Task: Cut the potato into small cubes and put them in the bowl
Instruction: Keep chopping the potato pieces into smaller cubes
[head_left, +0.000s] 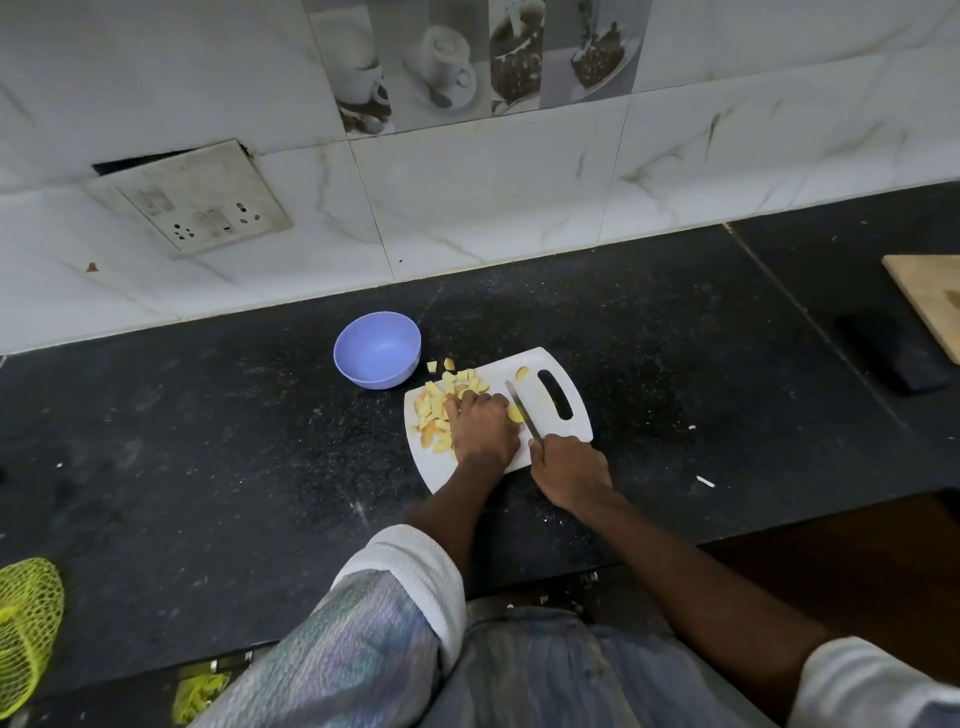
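Note:
A white cutting board (571, 415) lies on the dark counter. Several yellow potato cubes (434, 405) are piled on its left part, and one small piece (521, 372) lies apart near the handle slot. My left hand (483, 426) lies over the pile with curled fingers and holds a potato piece (515, 414) against the board. My right hand (569, 467) grips the handle of a knife (522, 410), whose blade rests right beside that piece. A purple bowl (377, 349) stands just left of the board and looks empty.
A tiled wall with a socket plate (192, 200) runs behind the counter. A wooden board (930, 299) and a dark object (891, 351) sit at the far right. A green mesh basket (26, 623) is at the lower left edge. Two white scraps (705, 481) lie right of the board.

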